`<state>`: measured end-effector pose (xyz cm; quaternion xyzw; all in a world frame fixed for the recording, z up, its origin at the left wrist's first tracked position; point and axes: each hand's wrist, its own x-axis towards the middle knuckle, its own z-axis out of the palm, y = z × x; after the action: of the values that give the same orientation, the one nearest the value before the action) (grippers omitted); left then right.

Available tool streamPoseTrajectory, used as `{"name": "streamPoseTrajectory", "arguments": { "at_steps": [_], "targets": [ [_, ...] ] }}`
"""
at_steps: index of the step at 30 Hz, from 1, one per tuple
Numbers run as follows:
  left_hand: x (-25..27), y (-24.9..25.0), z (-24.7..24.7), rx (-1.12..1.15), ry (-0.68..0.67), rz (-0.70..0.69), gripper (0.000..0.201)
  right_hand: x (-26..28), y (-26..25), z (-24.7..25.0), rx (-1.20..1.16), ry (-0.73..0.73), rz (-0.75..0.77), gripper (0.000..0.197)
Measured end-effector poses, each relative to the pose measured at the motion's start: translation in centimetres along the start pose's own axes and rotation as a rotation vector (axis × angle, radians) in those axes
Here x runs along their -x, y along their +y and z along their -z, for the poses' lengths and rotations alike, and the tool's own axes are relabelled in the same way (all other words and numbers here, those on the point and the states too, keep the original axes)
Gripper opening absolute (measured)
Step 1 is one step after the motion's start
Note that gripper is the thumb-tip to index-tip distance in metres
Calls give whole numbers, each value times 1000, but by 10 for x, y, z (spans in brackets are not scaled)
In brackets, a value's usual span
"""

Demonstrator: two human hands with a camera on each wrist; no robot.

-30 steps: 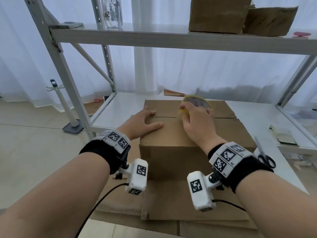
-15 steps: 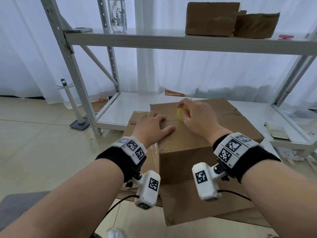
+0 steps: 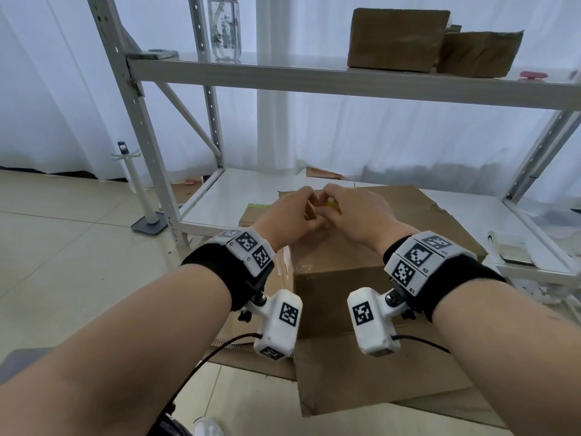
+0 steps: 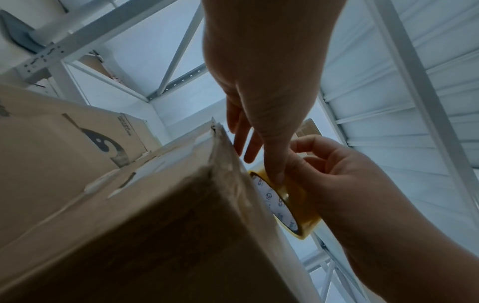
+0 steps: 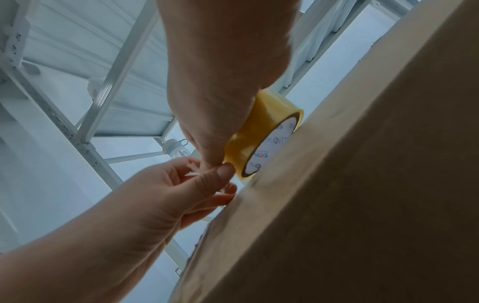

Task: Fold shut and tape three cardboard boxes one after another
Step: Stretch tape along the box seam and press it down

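The cardboard box (image 3: 374,247) sits closed at the near edge of the low shelf, and the left hand (image 3: 283,215) has left its top to pinch at the tape roll (image 5: 261,141) gripped by the right hand (image 3: 355,212), so taping looks about to start.

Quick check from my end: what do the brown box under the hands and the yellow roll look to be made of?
Brown box: matte cardboard by its look; the torn edge in the left wrist view shows a fibrous, layered section. Yellow roll: glossy, translucent yellowish film, probably plastic packing tape, wound on a printed white core, likely paper. The right hand holds it and the left hand pinches at its edge.
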<state>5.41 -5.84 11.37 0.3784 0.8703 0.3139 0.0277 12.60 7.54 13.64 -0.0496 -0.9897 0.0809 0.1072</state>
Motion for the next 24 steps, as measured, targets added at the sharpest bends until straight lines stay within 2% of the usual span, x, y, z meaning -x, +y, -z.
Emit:
{"name": "streamPoseTrajectory", "arguments": {
  "at_steps": [6,10,14,20,24],
  "targets": [
    [4,-7,2,79,48,-24,15,-2,-1,3,-31,3,-17,26],
    [6,-11,3,133,93,-20,14,-2,-2,4,-45,-31,-6,30],
    [8,-15,3,161,77,-23,6,-2,1,6,-76,-91,18,20],
    [13,-15,5,256,64,-7,19,0,-3,1,-6,26,-4,13],
    [12,-14,5,163,110,23,24,-1,-8,-3,22,27,21,18]
  ]
}}
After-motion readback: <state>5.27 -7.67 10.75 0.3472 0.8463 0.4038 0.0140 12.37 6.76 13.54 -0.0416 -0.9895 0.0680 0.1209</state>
